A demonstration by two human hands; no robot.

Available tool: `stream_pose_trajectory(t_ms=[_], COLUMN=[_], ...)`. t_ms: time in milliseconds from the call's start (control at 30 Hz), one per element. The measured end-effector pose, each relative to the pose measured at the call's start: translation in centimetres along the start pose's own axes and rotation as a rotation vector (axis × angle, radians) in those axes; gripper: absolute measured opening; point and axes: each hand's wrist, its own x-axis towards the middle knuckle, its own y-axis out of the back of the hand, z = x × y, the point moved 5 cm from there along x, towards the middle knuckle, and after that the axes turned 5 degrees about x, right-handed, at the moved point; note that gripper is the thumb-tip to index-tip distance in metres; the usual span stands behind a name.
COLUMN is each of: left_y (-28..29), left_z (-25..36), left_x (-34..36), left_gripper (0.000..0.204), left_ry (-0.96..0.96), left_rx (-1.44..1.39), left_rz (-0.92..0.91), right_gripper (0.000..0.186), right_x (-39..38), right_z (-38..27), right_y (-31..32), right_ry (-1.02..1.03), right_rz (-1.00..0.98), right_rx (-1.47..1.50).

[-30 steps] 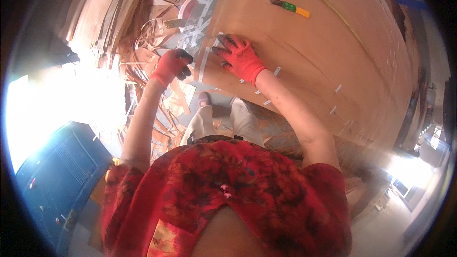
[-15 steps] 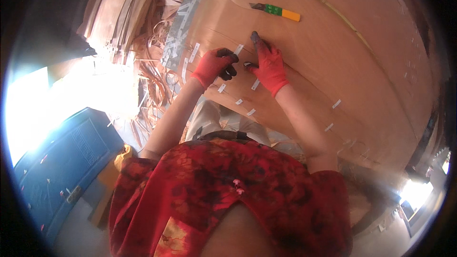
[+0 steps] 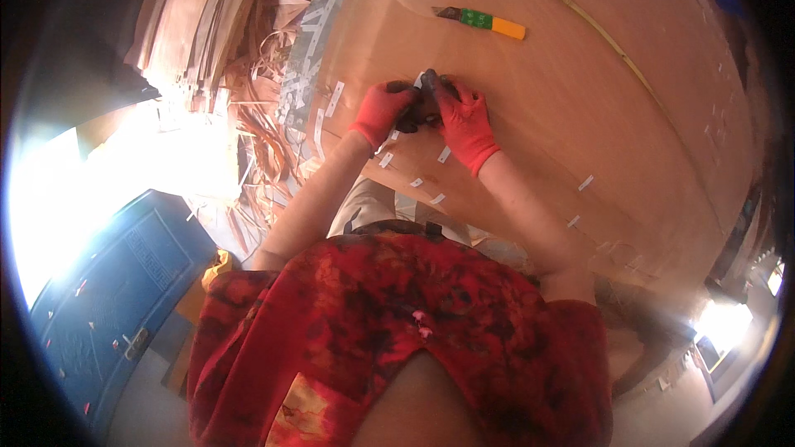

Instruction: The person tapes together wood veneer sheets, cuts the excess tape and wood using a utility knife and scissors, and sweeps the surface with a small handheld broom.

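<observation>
My left hand [image 3: 387, 112] in a red glove with dark fingertips is closed, its curled fingers meeting my right hand [image 3: 460, 120] over a large light-brown veneer sheet [image 3: 596, 132]. The right hand's fingers are bent and pressed together beside a small white tape strip [image 3: 420, 80]; what either hand holds is hidden. More short white strips [image 3: 385, 161] dot the sheet's left and near parts. Above my hands lies a utility knife [image 3: 505, 28] with a yellow and green handle and a dark head. A long thin yellowish strip [image 3: 575, 8] crosses the sheet farther right.
Stacked veneer sheets [image 3: 190, 8] stand at upper left, with scattered offcuts [image 3: 261, 141] beside the sheet. A grey strip covered with tape pieces [image 3: 306, 58] runs along its left edge. A blue panel [image 3: 124, 290] is at lower left. Bright light glares from both sides.
My hands have moved rightward along the sheet and come together. The right fingers, stretched out earlier, are now bent beside the left ones. The view has shifted too; the knife lies undisturbed.
</observation>
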Motion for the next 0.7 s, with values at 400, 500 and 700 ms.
stream_pose_trajectory(t_ms=[400, 500, 700], left_y=[5.1, 7.5, 7.5], left_z=[0.5, 2.7, 5.6], left_x=[-2.6, -3.6, -3.5], left_gripper=[0.013, 0.012, 0.018], left_ry=[0.036, 0.143, 0.042], left_rx=[0.608, 0.777, 0.442], left_rz=[-0.069, -0.038, -0.005], right_gripper=[0.050, 0.045, 0.052], right_x=[-0.3, -0.3, 0.6], right_z=[-1.8, -1.9, -1.7], right_y=[-0.5, -0.4, 4.0], right_ry=[0.115, 0.090, 0.087], right_rz=[-0.078, -0.132, 0.061], right_rx=[-0.345, -0.317, -0.005])
